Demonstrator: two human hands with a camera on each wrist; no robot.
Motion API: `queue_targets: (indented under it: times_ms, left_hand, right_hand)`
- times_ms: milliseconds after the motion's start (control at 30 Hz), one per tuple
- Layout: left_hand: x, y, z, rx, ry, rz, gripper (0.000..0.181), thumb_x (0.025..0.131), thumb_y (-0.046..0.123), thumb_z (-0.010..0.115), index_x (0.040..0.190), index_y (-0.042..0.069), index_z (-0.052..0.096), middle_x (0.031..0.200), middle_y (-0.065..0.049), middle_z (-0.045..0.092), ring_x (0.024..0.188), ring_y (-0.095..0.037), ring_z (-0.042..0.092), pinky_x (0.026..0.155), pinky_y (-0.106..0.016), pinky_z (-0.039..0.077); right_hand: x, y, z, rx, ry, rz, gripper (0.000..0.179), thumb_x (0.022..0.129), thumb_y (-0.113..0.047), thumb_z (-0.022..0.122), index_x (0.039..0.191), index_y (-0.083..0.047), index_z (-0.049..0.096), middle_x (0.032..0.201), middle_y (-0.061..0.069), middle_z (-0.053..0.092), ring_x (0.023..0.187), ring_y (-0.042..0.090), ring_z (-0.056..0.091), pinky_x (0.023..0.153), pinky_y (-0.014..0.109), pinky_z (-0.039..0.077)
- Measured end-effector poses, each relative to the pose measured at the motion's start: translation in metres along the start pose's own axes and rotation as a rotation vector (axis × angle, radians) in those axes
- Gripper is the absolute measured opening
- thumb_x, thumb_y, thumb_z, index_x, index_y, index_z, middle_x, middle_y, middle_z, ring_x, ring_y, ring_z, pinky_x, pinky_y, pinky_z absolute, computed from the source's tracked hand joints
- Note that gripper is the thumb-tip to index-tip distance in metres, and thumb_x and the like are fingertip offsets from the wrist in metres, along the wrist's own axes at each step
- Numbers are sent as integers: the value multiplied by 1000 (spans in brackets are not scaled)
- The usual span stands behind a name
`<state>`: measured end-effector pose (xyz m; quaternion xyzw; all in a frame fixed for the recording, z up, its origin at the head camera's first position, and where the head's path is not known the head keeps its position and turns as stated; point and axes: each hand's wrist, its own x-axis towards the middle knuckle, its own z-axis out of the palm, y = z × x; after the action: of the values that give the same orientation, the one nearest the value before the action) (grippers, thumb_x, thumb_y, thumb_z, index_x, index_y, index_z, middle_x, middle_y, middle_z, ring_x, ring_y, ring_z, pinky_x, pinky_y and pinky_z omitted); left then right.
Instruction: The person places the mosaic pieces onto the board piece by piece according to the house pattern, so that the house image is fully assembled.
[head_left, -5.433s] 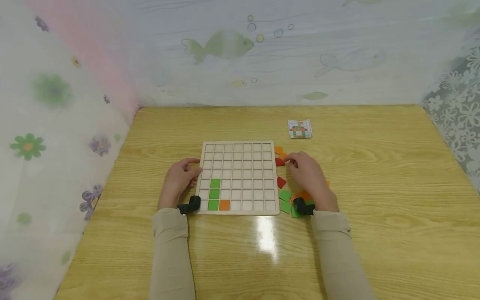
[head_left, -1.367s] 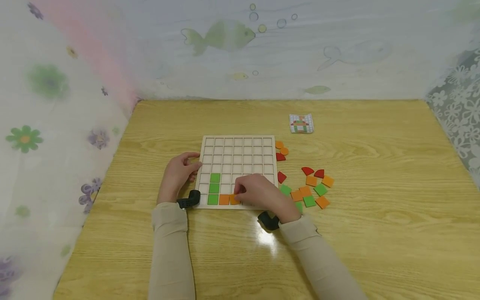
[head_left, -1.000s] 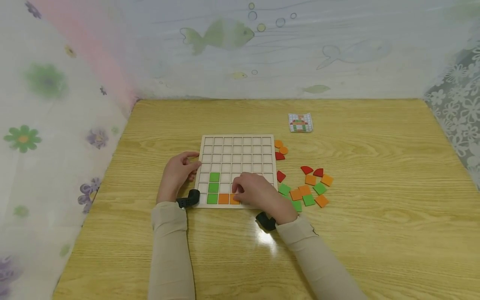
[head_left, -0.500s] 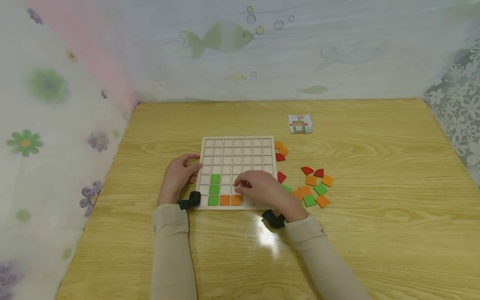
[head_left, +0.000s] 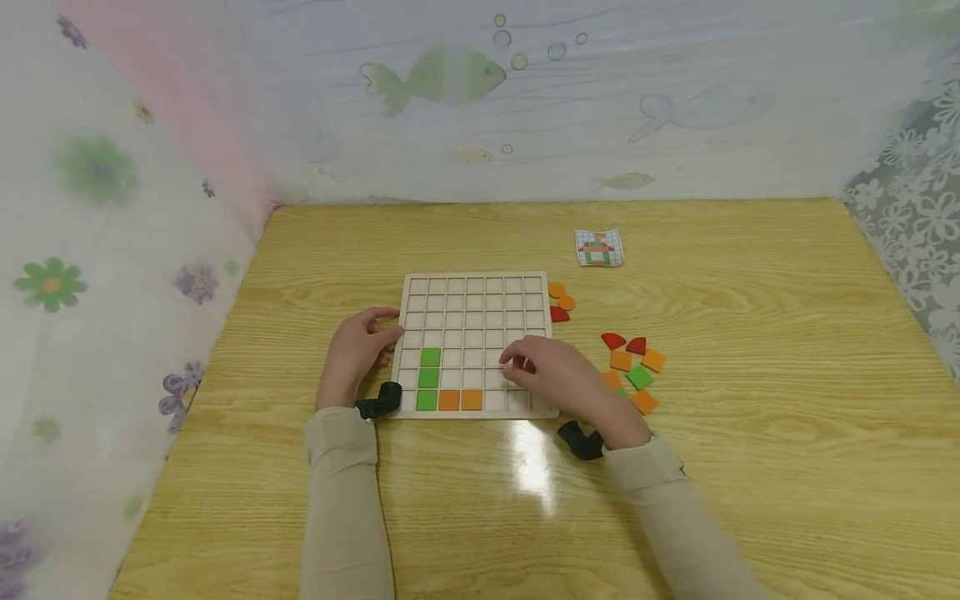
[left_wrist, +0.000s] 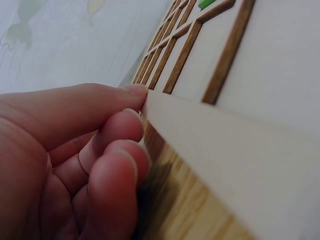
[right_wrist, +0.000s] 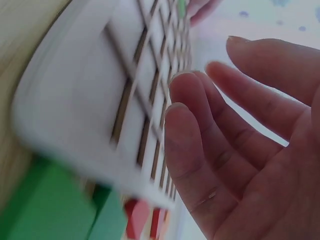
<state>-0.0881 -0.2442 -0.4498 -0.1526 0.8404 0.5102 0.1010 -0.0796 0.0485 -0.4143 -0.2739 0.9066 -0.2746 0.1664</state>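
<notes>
A pale wooden grid board (head_left: 476, 276) lies on the table. In its lower left are a column of green square tiles (head_left: 428, 377) and two orange square tiles (head_left: 461, 400) in the bottom row. My left hand (head_left: 356, 350) is at the board's left edge, fingertips touching the rim; the left wrist view shows one finger (left_wrist: 95, 102) stretched out to it. Above the board's lower right part is my right hand (head_left: 562, 375), its fingers loosely bent. Nothing shows between these fingers (right_wrist: 182, 135) in the right wrist view. The right hand hides some cells and loose tiles.
Loose orange and green squares (head_left: 640, 377) and red quarter-round pieces (head_left: 613, 341) lie right of the board. Orange round pieces (head_left: 566, 303) and another red piece (head_left: 560, 314) lie by its upper right edge. A small printed pattern card (head_left: 599, 247) lies behind, toward the wall.
My right hand went from the loose pieces to the bottom row, set a second orange square there, let go, and has drawn back to the right. My left hand has stayed at the board's edge.
</notes>
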Motion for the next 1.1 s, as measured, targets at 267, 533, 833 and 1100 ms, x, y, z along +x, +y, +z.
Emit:
queue_targets:
  times_ms: [267,533,833,1100]
  left_hand:
    - [1,0,0,-7,5,-5,36,85,25,61,120,17,56,77,-9,53,52,-16,52,50,-28,50]
    - [2,1,0,20,9,-8,36,85,25,62,120,18,56,78,-9,53,53,-16,52,50,-28,50]
    - [2,1,0,15,5,-5,36,85,25,61,120,18,56,78,-9,52,54,-16,53,51,-28,51]
    - [2,-2,-1,0,3,-3,37,85,24,62,121,17,56,77,-8,51,54,-16,53,51,-27,50]
  right_hand:
    - [-9,19,-14,-57,3,20,21,86,-26,59,104,-15,62,78,-8,53,63,9,48,56,23,43]
    - [-24,39,-20,-171,6,5,21,83,-25,63,101,-13,63,86,-4,53,74,9,50,64,23,45]
    - [-42,51,-24,-173,6,15,25,83,-23,64,105,-11,63,94,-1,52,75,10,50,63,23,45]
    - [-44,51,-26,-232,-31,-56,28,80,-8,62,107,-13,64,97,2,52,71,9,48,60,21,43]
